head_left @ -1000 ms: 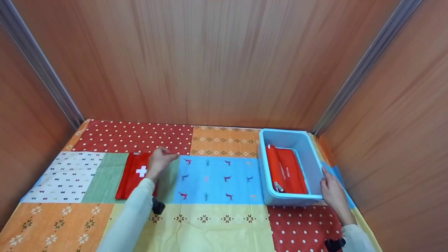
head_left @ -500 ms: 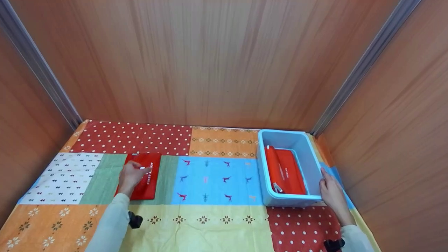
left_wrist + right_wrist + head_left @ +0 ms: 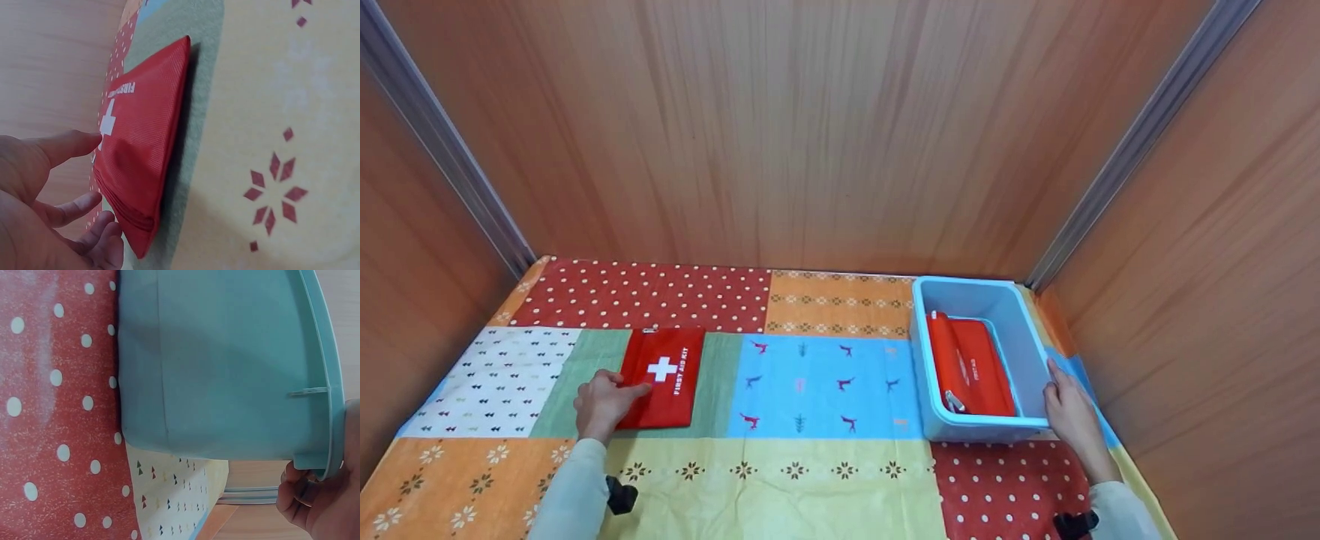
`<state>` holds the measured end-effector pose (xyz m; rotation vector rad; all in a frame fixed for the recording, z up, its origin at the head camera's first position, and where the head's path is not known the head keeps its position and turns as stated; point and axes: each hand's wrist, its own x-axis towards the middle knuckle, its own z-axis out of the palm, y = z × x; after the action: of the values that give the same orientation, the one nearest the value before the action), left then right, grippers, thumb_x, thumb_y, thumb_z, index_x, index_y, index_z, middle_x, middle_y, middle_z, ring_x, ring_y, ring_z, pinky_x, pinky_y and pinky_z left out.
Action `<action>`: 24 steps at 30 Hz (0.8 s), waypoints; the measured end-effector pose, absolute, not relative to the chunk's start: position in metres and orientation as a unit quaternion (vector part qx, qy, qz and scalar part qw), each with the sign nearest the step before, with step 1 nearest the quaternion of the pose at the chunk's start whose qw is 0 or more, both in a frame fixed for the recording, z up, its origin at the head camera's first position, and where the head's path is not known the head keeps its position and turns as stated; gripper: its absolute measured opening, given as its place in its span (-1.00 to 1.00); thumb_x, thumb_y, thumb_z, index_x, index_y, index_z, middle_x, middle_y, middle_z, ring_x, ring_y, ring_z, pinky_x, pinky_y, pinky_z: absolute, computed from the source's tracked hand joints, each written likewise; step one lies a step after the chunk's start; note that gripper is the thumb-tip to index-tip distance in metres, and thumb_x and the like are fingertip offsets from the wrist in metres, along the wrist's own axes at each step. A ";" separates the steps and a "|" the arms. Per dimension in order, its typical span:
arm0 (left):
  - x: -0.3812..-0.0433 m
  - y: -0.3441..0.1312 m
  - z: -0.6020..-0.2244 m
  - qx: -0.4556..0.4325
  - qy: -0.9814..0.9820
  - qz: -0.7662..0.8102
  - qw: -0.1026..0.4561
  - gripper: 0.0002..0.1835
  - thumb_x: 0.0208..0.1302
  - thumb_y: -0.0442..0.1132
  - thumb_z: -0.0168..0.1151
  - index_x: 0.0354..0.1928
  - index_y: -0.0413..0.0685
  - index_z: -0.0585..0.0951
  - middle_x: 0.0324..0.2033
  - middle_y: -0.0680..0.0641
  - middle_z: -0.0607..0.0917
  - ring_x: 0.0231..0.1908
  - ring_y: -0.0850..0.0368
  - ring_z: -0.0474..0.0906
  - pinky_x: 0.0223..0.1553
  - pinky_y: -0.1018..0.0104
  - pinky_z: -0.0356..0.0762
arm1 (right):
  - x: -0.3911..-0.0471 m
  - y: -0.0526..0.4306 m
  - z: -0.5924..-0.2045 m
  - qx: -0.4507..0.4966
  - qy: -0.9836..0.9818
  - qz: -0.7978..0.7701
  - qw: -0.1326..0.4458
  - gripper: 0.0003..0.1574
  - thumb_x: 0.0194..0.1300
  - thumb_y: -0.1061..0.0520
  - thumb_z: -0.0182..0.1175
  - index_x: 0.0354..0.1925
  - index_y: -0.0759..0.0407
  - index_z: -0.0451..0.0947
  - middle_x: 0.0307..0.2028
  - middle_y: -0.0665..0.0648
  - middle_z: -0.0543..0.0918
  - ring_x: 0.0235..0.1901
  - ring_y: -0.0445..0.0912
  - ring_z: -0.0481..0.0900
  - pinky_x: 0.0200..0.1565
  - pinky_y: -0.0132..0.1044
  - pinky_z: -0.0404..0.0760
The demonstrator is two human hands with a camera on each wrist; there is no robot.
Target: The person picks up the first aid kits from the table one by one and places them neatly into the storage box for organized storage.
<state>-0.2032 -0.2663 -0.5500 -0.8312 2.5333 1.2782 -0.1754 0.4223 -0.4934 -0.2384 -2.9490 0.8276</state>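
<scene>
A red first aid pouch (image 3: 671,401) with a white cross lies flat on the patterned cloth at the left. My left hand (image 3: 604,401) is at its left side. In the left wrist view, the thumb reaches over the face of the pouch (image 3: 140,129) while the other fingers, loosely bent, come right up to its zipped edge. On the right, my right hand (image 3: 1072,412) grips the rim of a light blue plastic bin (image 3: 982,433) at its near right corner. The right wrist view has those fingers (image 3: 288,492) curled under the rim.
Inside the bin are two red pouches, one flat (image 3: 988,367) and one tilted (image 3: 951,360) against the bin's left side. Wood-grain panels (image 3: 840,135) enclose the back and both sides. A patchwork cloth (image 3: 825,480) covers the table.
My left hand has moved left and nearer across the first aid pouch, from its right side to its left edge, uncovering the cross and lettering. My right hand and the bin stay put.
</scene>
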 end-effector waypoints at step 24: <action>-0.195 -0.275 -0.558 -0.288 0.840 0.443 0.123 -0.30 0.22 -0.01 0.35 0.14 -0.37 0.28 -0.01 -0.35 0.44 -0.02 -0.19 0.36 -0.14 0.12 0.43 | -0.174 0.422 -0.491 -0.074 -0.958 0.274 0.035 -0.32 0.54 0.15 -0.20 0.52 0.23 -0.06 0.35 0.47 0.21 0.31 0.40 0.24 0.20 0.29 0.37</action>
<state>-0.1953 -0.2755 -0.5581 -0.8408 2.4502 1.2936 -0.1740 0.4219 -0.4912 -0.2281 -2.9439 0.8426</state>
